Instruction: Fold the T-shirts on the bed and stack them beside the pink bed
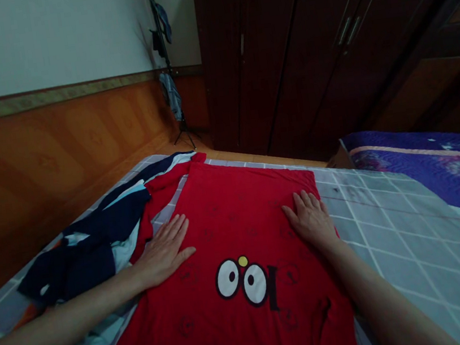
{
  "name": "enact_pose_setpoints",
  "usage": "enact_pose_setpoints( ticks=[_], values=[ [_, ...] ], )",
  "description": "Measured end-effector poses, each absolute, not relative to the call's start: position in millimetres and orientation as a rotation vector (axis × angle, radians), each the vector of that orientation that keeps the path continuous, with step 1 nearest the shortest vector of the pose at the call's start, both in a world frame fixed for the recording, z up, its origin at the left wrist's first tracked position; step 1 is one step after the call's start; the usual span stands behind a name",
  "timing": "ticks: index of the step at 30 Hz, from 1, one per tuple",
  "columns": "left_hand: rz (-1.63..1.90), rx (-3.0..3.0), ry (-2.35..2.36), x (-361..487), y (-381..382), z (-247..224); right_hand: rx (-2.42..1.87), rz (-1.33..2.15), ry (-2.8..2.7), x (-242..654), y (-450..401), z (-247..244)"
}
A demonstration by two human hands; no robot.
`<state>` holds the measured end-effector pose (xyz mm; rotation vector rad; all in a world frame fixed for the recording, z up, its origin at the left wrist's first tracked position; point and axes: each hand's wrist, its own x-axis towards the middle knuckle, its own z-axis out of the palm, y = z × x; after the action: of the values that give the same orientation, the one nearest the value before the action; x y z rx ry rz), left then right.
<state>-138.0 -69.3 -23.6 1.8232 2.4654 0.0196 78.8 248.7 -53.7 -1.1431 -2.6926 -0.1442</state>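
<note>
A red garment (227, 213) printed with two white cartoon eyes and a yellow dot lies spread on the grey checked bedding (384, 231). On its left edge my left hand (165, 251) rests flat, fingers stretched out. My right hand (310, 219) lies palm down near the upper right edge, its fingers a little apart. Neither hand grips the cloth. Small folds run through the garment's lower right part, and its bottom end passes out of view.
Dark blue, white and red clothes (92, 260) lie heaped on the left. Beyond the bed stand a clothes rack (160, 39) and a dark wardrobe (258, 66). Purple flowered bedding (421, 163) is at the right.
</note>
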Motion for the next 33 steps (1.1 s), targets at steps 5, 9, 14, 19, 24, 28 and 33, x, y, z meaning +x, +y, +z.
enact_pose_setpoints(
  ticks=[5,9,14,19,24,28,33],
  values=[
    [-0.004,1.961,2.278,-137,-96,-20,-1.165,-0.163,-2.694,78,250,-54],
    [0.048,1.894,2.371,-132,-109,-17,-1.15,-0.163,-2.698,78,249,-53],
    [0.101,1.989,2.27,-118,-114,-9,-1.158,-0.097,-2.681,77,247,-49],
    [0.282,2.063,2.184,-98,-145,-2,-1.067,0.049,-2.661,86,237,-11],
    [0.37,2.2,2.09,-99,-188,-10,-0.8,0.193,-2.701,126,188,40],
    [0.435,2.381,1.999,-109,-195,-13,-0.651,0.218,-2.854,174,136,40],
    [0.564,2.5,1.953,-108,-192,-18,-0.735,0.07,-2.856,220,86,3]
  ],
)
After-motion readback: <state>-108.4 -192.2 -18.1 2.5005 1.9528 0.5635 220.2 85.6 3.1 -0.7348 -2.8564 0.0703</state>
